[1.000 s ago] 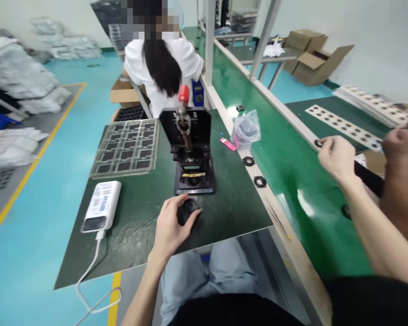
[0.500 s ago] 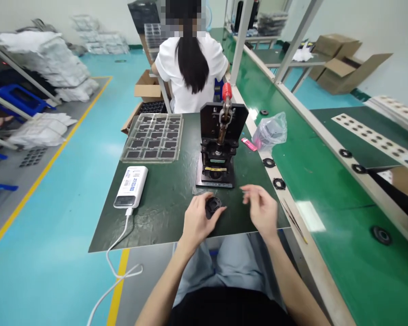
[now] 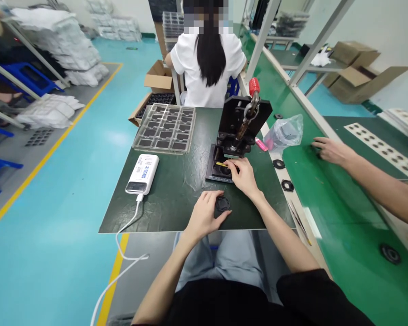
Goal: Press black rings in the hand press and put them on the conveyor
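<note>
The left hand (image 3: 204, 215) rests palm-down on the dark green bench (image 3: 177, 199), fingers curled around a small round black part with a central hole (image 3: 222, 204). The part lies flat on the bench surface, gripped at its near-left edge; its right half is exposed. Just beyond and right of it, the right hand (image 3: 244, 175) reaches forward, wrist low, fingers extended onto the base of a black hand-lever press with a red knob (image 3: 240, 131). The fingertips touch the fixture nest by a yellow strip; whether they pinch anything cannot be told.

Left of the left hand lies a white rectangular power bank (image 3: 143, 173), its white cable (image 3: 122, 253) trailing off the near edge. Farther left and beyond stands a clear compartmented plastic tray (image 3: 165, 129). Right of the right hand, two black rings (image 3: 283, 174) lie at the bench edge. A co-worker's hand (image 3: 329, 150) rests on the green conveyor (image 3: 326, 199) well to the right.
</note>
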`<state>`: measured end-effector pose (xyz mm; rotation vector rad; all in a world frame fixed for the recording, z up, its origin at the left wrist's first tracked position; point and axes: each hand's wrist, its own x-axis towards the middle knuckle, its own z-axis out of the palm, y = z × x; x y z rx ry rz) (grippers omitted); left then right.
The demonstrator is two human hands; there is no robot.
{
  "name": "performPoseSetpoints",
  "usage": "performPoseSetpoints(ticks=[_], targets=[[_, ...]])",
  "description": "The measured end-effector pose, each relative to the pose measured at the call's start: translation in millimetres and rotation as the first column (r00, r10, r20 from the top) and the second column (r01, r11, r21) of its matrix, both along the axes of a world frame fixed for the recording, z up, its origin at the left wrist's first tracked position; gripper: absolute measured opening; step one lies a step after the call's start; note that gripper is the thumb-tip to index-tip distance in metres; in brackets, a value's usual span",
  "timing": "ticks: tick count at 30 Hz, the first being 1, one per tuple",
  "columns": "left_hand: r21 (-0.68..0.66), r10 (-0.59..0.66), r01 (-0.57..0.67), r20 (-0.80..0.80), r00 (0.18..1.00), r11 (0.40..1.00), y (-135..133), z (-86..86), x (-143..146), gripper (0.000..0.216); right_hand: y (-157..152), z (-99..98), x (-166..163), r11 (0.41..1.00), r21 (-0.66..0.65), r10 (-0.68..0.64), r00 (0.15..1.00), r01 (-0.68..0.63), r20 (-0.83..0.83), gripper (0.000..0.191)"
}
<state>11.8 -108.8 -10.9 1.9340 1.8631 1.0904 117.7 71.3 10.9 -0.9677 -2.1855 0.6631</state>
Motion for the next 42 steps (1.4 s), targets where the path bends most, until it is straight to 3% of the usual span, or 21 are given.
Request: performPoseSetpoints(ticks=[5, 9, 14, 19, 25, 31, 42], targets=[[-0.021, 0.015, -0.015, 0.008, 1.0, 1.0, -1, 0.3, 1, 0.046, -3, 5.8, 2, 0.997, -0.05, -0.055, 0.997, 0.052, -0.061, 0.035], [-0.034, -0.007, 0.009, 0.056, 0.998, 0.999, -3, 1.2, -4, 0.046, -14, 9.8, 29, 0.985, -0.143, -0.122, 0.974, 0.096, -0.191, 0.041], [-0.045, 0.014, -0.009, 0.117, 0.993, 0.999, -2, 0.0, -4, 0.046, -53, 7.2, 71, 0.911, -0.407, -0.211, 0.921, 0.064, -0.328, 0.04], [-0.027, 0.079, -0.078, 0.027, 0.997, 0.997, 2, -0.3, 5, 0.049, -95, -0.7, 73, 0.882, -0.465, -0.252, 0.905, 0.069, -0.344, 0.033], [-0.058, 0.093, -0.091, 0.043, 0.995, 0.994, 3, 1.1, 7, 0.054, -95, -13.8, 53, 0.912, -0.407, -0.155, 0.959, 0.046, -0.239, 0.032], [-0.064, 0.085, -0.081, 0.058, 0.995, 0.995, 4, -0.4, 8, 0.053, -92, -12.5, 50, 0.96, -0.276, -0.089, 0.986, 0.048, -0.138, 0.031], [-0.06, 0.077, -0.073, 0.066, 0.995, 0.996, 4, 0.3, 8, 0.052, -92, -11.8, 49, 0.97, -0.239, -0.076, 0.991, 0.047, -0.114, 0.029]])
